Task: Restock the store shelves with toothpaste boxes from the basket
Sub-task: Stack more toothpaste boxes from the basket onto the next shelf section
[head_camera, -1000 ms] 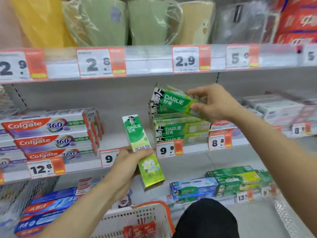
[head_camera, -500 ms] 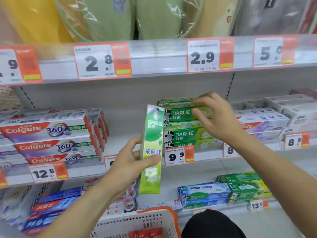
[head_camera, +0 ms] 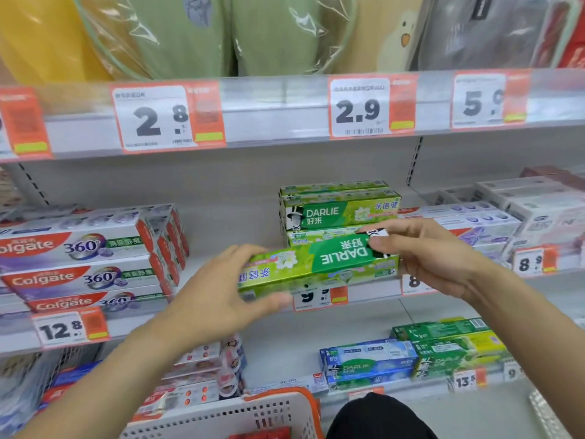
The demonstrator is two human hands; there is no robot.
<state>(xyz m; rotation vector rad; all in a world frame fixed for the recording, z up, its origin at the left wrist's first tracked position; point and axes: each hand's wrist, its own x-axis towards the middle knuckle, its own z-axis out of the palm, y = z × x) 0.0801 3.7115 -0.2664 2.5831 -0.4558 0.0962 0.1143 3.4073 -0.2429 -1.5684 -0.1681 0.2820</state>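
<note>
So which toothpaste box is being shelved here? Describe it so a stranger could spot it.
On the middle shelf, find the stack of green Darlie boxes. In front, the left hand and right hand hold the green Darlie box. Only its print reads upside down.

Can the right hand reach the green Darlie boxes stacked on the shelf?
Probably yes. The right hand is just in front of the stacked green cardboard Darlie boxes, with open space above the stack. But it already grips one end of another green Darlie box.
</note>
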